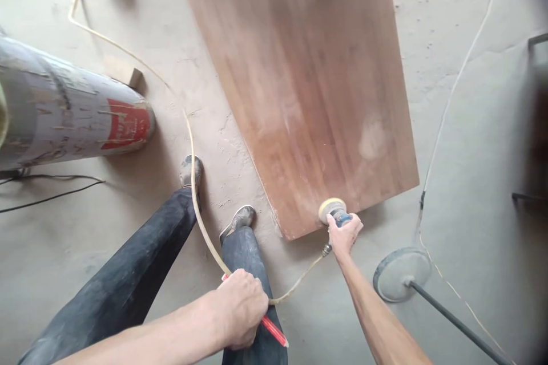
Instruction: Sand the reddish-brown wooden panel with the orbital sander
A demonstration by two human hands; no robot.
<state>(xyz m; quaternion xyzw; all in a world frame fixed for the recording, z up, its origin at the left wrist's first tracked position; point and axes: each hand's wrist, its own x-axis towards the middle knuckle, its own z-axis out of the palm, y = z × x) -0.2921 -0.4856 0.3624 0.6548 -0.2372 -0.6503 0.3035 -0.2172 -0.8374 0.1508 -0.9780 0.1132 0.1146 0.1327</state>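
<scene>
My right hand (343, 234) is closed round the blue body of an air-powered orbital sander (333, 208). Its round pad, yellow along the rim, is at the near edge of a reddish-brown wooden panel (308, 120); whether it lies fully flat I cannot tell. From the sander's metal fitting, a yellowish air hose (295, 287) loops to my left hand (244, 308). That hand is a fist in front of my leg, gripping the hose together with a red pencil (274, 331), which sticks out on both sides. Pale dust patches mark the panel.
A large cylindrical drum (77, 105) with a red label stands at left. On the right are a round base with a pole (402, 275) and a hanging cord (449, 85). My shoes (240, 219) are on the dusty floor beside the panel; a black cable (55, 197) lies at left.
</scene>
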